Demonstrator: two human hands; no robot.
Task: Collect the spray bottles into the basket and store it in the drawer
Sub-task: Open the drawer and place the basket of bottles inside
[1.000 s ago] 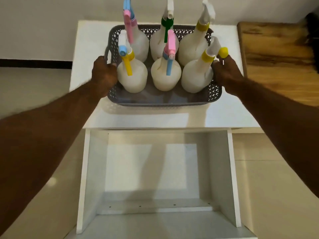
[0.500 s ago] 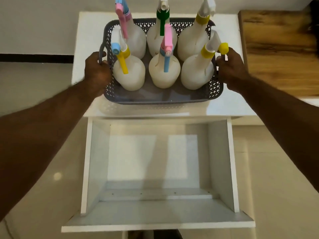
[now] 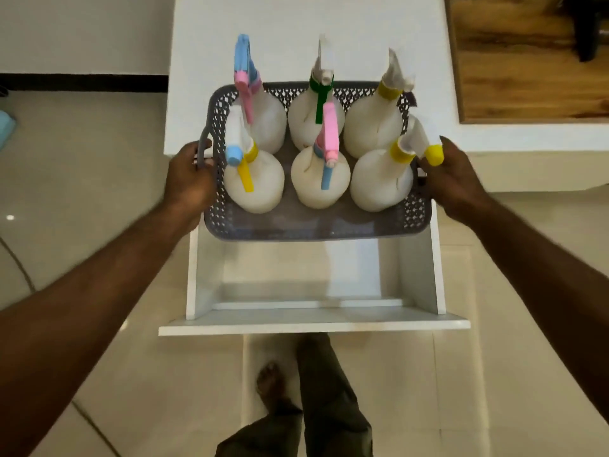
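A grey perforated basket (image 3: 316,225) holds several white spray bottles (image 3: 253,183) with coloured trigger heads, standing upright in two rows. My left hand (image 3: 189,179) grips the basket's left handle and my right hand (image 3: 453,179) grips its right side. The basket hangs in the air, its near half over the back of the open white drawer (image 3: 313,321) and its far half over the white cabinet top (image 3: 306,28). The drawer's inside is bare.
A wooden table top (image 3: 534,61) adjoins the cabinet at the right. Pale floor tiles surround the drawer. My own leg and bare foot (image 3: 273,380) stand just in front of the drawer's front panel. A light blue object (image 3: 6,127) sits at the far left edge.
Both hands have lifted the basket off the cabinet top and drawn it toward me, over the open drawer. The view has tilted down, showing the drawer front and my foot.
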